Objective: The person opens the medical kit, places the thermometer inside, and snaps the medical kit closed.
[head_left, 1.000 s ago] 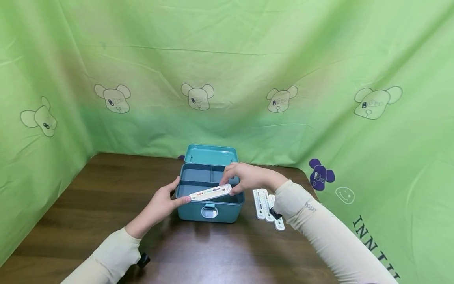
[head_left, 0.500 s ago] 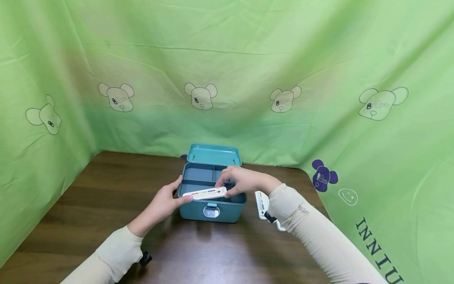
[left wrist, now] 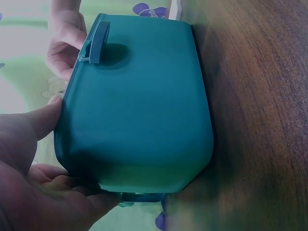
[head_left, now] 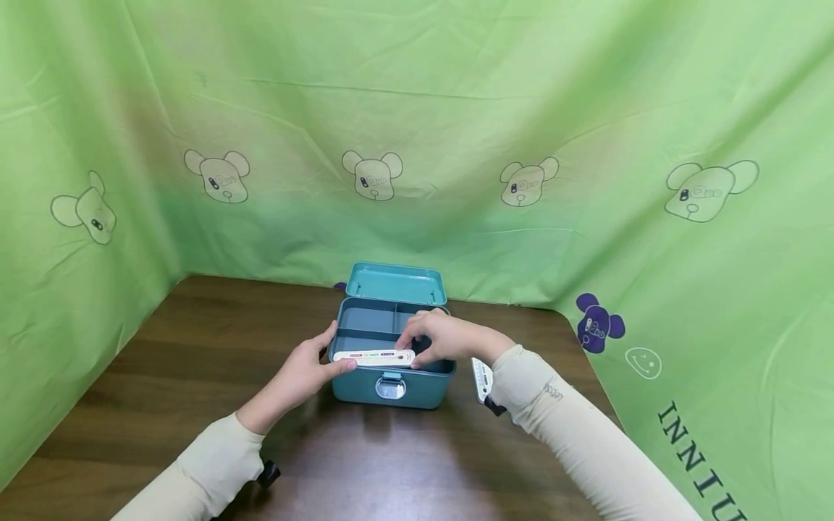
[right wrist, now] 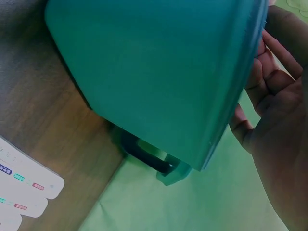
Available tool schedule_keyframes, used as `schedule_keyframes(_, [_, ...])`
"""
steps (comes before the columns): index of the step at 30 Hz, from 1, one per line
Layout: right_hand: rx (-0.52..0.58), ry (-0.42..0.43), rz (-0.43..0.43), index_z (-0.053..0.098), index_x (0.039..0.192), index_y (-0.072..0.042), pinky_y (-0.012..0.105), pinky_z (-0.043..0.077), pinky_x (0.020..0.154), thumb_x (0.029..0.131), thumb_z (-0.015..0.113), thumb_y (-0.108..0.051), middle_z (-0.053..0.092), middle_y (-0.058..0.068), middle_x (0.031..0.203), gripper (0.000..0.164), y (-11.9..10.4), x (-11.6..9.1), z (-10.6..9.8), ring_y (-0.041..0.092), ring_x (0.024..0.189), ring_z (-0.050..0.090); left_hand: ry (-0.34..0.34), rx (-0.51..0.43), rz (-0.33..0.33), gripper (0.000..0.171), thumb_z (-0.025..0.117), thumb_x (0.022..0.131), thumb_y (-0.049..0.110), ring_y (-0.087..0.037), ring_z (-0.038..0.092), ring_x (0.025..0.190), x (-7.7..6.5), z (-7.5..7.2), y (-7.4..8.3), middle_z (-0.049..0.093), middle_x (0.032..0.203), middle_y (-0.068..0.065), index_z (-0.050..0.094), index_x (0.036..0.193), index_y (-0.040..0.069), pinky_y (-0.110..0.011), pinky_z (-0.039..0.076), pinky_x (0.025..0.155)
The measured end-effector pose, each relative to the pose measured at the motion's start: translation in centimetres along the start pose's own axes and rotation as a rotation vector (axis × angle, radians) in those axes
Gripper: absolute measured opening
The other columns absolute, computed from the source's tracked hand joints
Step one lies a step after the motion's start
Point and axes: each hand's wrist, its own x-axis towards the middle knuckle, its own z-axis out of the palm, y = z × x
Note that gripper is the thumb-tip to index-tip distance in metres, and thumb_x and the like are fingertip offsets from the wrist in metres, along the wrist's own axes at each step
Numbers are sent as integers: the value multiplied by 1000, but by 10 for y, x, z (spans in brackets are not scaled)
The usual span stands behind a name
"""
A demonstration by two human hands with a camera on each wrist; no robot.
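Note:
A teal latched storage box stands on the table with its lid tipped back. Inside show a divided back section and an open front one. Just behind the front rim lies a white flat strip thermometer with small coloured labels. My right hand pinches its right end, fingers dipping into the box. At the box's left side, my left hand grips the wall, thumb over the front-left rim by the thermometer's left end. In the right wrist view the box wall hides the right fingertips.
More white thermometers lie overlapping on the table right of the box, partly behind the right sleeve in the head view. The box's handle sticks out on its side. A green printed cloth hangs close behind the table.
The thermometer has shifted left, levelled out and sunk lower into the box's front section, with my right hand following. My left hand has kept its place on the box.

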Motion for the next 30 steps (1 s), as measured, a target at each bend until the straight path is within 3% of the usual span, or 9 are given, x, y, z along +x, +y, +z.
schedule_keyframes(18, [-66,21,-15,77,118,-27,45,30,100,89,80,-16,70,-15,115,31,-3,-2,11,11,113,52,7,-1,0,104,77,88,53,-37,29,153,0,-2,0,29,166,-15,22,163,6,-56,31,120])
schedule_keyframes(25, [-80,19,-18,77,118,-29,43,33,97,92,78,-19,71,-18,115,28,-3,-5,12,9,110,51,11,-1,-7,104,77,88,55,-36,30,152,2,0,-2,31,165,-15,22,163,8,-57,31,120])
schedule_keyframes(30, [-32,57,-20,77,118,-26,46,38,104,94,76,-22,72,-14,116,24,-2,-11,10,12,118,56,7,-1,-1,104,76,88,54,-37,29,152,0,0,-1,30,166,-15,22,163,6,-57,31,120])
